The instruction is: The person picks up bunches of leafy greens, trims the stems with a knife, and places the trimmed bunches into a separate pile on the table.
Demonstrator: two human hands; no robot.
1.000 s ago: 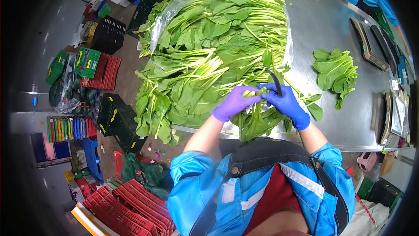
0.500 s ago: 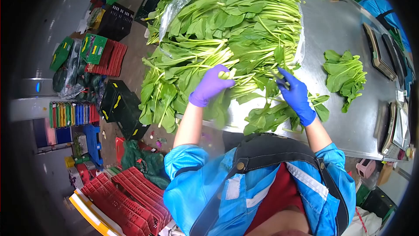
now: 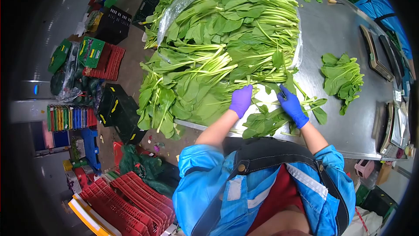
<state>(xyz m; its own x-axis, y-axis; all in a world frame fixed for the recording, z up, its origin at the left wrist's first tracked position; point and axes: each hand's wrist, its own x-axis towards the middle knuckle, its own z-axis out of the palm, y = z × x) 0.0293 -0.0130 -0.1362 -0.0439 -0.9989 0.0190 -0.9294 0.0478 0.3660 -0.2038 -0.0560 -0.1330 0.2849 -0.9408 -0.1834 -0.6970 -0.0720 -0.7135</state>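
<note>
My left hand (image 3: pixel 241 100), in a purple glove, is closed at the near edge of a big heap of leafy greens (image 3: pixel 205 66), its fingertips on pale stems. To its right, my right hand (image 3: pixel 292 107) wears a blue glove. Its fingers are curled, and what they hold, if anything, is too small to make out. Loose leaves and cut stems (image 3: pixel 266 121) lie on the metal table between and below the hands. A separate bunch of greens (image 3: pixel 341 81) lies farther right.
The heap rests partly on clear plastic film (image 3: pixel 168 22) on the metal table (image 3: pixel 316 31). A small wooden-handled tool (image 3: pixel 334 1) lies at the far right. Scale-like devices (image 3: pixel 375 53) line the right edge. Red crates (image 3: pixel 131 205) and black crates (image 3: pixel 120 111) stand on the left.
My left hand has moved right and nearer to me, away from the stems it gripped, and is now close to my right hand. My right hand has dropped slightly towards me.
</note>
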